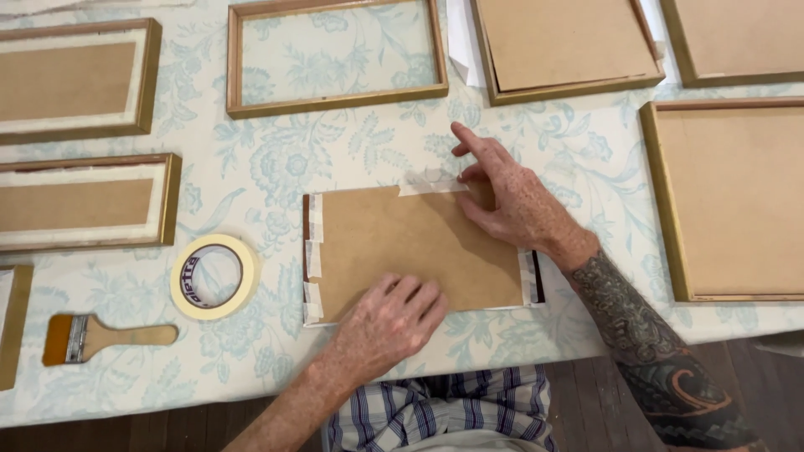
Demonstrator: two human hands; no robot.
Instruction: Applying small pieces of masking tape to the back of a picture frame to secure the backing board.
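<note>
Backing board (410, 251) lies face-down mid-surface (276, 159), taped along its left and right edges. Your right hand (511, 201), fingers spread, presses a tape strip (429, 182) on the top edge; your left hand (389, 322) lies flat, steadying. Bottom edge looks untaped.

Bare tabletop (251, 176) rings the taped backing board (410, 247), while the tape roll (214, 276) and brush (105, 337) crowd its left and frames (335, 54) block the far side.
</note>
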